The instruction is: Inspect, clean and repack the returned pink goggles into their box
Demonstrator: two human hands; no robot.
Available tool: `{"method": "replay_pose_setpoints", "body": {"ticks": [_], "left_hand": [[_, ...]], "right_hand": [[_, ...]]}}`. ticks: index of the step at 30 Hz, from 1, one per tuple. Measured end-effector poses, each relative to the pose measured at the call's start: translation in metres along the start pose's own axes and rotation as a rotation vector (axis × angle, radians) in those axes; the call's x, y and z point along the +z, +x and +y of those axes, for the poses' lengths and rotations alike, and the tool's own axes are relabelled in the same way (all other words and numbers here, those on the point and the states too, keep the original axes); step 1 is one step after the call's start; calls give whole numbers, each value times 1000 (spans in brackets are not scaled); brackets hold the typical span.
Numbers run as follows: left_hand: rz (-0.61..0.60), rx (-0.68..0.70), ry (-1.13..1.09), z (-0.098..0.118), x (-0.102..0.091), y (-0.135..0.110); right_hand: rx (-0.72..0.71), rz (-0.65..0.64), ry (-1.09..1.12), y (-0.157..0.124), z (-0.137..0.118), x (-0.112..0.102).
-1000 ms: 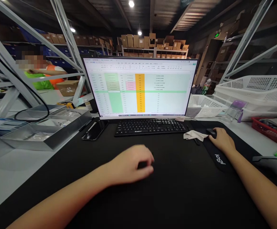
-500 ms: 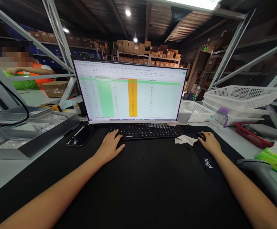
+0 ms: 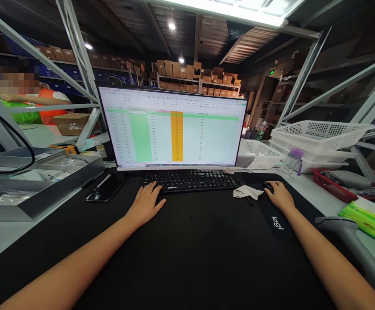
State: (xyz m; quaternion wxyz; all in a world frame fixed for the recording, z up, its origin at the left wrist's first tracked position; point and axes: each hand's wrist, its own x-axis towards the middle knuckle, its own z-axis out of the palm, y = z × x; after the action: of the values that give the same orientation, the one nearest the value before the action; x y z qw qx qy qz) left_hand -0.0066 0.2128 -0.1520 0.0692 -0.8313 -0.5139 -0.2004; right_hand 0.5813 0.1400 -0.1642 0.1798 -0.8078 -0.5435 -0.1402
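My left hand (image 3: 145, 202) lies palm down with its fingers spread. Its fingertips rest at the lower left corner of the black keyboard (image 3: 190, 181), and its thumb points right over the dark desk mat. Over at the right, my right hand (image 3: 281, 197) is curled over a black mouse (image 3: 268, 186), mostly hidden beneath the fingers. The mouse sits on a black mouse pad (image 3: 277, 224) with white lettering. Behind the keyboard stands a monitor (image 3: 218, 137) with a spreadsheet, its columns partly green and orange.
A phone (image 3: 103, 189) lies left of the keyboard, beside grey trays (image 3: 29, 206). A crumpled tissue (image 3: 247, 192) lies near the mouse. White baskets (image 3: 323, 133), a red basket (image 3: 332, 187), a tissue pack (image 3: 368, 221) and a grey scanner (image 3: 351, 237) occupy the right. A person (image 3: 50, 103) sits beyond the frame.
The view has shifted slightly, so the scene sits a little lower and further left. My left fingertips have drawn back a bit toward me on the keyboard. My right hand stays on the mouse.
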Motion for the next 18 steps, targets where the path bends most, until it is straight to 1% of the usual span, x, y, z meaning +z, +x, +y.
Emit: {"method": "replay_pose_setpoints", "body": {"ticks": [9, 14, 18], "left_hand": [[-36, 1, 55, 4, -3, -1], [-19, 0, 44, 4, -2, -1], [-18, -16, 36, 6, -3, -2]], "right_hand": [[-8, -13, -6, -1, -2, -2], [-10, 10, 1, 0, 1, 2], [-42, 37, 22, 1, 6, 9]]}}
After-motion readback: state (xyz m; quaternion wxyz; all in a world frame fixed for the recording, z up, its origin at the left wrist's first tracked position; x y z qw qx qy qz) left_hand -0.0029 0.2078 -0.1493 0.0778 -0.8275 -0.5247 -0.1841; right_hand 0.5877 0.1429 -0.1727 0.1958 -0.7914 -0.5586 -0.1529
